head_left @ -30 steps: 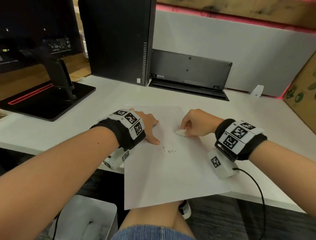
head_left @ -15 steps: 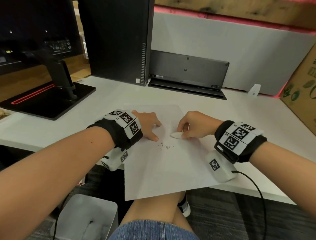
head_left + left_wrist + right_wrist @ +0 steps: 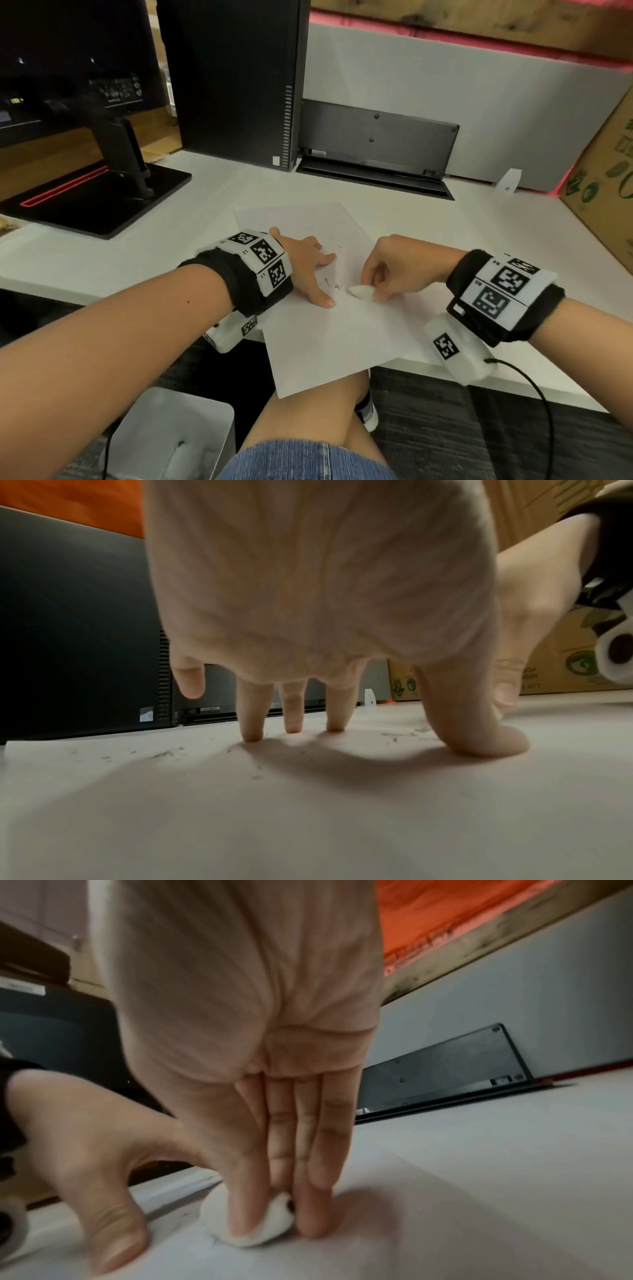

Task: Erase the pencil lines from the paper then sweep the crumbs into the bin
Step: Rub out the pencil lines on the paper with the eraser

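A white sheet of paper (image 3: 335, 335) lies on the desk, its near corner hanging over the front edge. Faint pencil marks and dark eraser crumbs (image 3: 330, 284) lie near its middle, and more crumbs (image 3: 161, 754) show in the left wrist view. My left hand (image 3: 308, 270) presses the sheet flat with spread, straight fingers (image 3: 251, 718). My right hand (image 3: 394, 270) pinches a white oval eraser (image 3: 363, 293) between thumb and fingers, its tip on the paper beside the marks. In the right wrist view the eraser (image 3: 240, 1229) sits under my fingertips.
A white bin (image 3: 164, 435) stands on the floor under the desk's left front. A black monitor base (image 3: 96, 198) and computer tower (image 3: 233, 78) are behind on the left, a black keyboard (image 3: 373, 147) leans on the back panel, and a cardboard box (image 3: 603, 164) is at right.
My right hand has slid the eraser left and nearer along the paper, up to the marks. The left hand stays pressed on the sheet; the crumbs have shifted.
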Available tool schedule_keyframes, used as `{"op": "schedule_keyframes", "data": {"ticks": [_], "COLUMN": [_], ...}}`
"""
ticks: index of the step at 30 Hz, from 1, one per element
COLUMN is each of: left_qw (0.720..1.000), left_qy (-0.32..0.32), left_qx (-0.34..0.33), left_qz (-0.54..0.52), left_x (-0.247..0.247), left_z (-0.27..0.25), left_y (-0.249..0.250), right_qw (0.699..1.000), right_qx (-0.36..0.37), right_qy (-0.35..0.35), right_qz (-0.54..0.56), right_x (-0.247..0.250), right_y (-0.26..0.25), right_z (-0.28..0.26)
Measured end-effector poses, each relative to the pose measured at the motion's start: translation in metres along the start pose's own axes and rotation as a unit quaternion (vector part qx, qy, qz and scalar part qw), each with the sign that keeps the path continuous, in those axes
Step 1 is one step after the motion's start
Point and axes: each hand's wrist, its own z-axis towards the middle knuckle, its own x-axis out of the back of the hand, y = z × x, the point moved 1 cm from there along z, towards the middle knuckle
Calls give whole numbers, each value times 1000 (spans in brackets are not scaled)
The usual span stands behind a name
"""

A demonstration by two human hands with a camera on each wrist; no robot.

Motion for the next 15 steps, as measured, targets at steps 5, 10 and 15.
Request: {"op": "schedule_keyframes", "data": {"ticks": [5, 10, 15], "left_qw": [1000, 1000, 999], "left_qy": [2, 9, 40], "left_qx": [5, -1, -9], "left_qz": [3, 1, -25], "left_x": [1, 0, 3], "left_z": [-1, 2, 4], "left_y": [-1, -3, -7], "right_qw": [998, 999, 994], "right_qx": [-37, -26, -54], "right_qy": [30, -16, 85], "right_qz": [-43, -34, -42], "right_x": [6, 1, 23], "right_y": [2, -7, 0], "right_z": [9, 6, 23]}}
